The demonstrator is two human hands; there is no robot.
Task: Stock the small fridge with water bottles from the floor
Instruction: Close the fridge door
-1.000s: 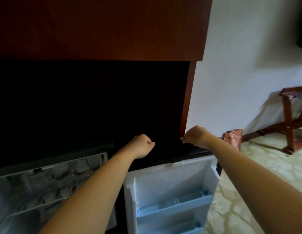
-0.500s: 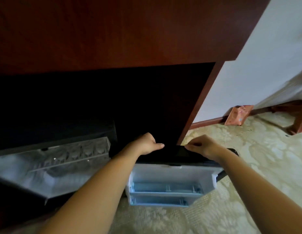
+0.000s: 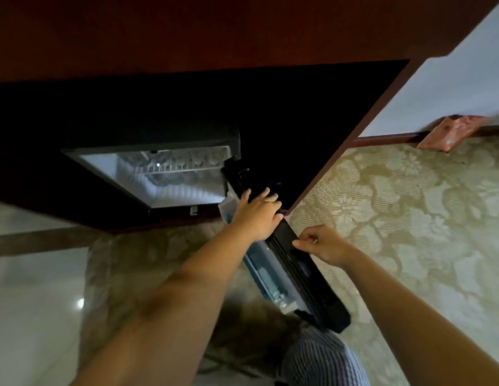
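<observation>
The small fridge (image 3: 164,179) sits inside a dark wooden cabinet, with its lit interior and wire shelf showing. Its door (image 3: 306,271) stands wide open, seen from above, with pale blue door shelves (image 3: 266,274) on the inner side. My left hand (image 3: 256,215) lies on the door's black top edge near the hinge, fingers fairly straight. My right hand (image 3: 323,243) holds the same edge further out, fingers curled over it. No water bottle is in sight.
The red-brown cabinet (image 3: 242,32) overhangs the fridge. A patterned beige carpet (image 3: 409,218) covers the floor to the right, shiny tiles (image 3: 33,302) to the left. A pinkish packet (image 3: 451,132) leans on the white wall's skirting. My striped-clothed knee (image 3: 320,360) is below.
The view has tipped downward and to the left, so the door now shows from above. My left hand's fist has uncurled onto the door's top edge; my right hand stays on that edge.
</observation>
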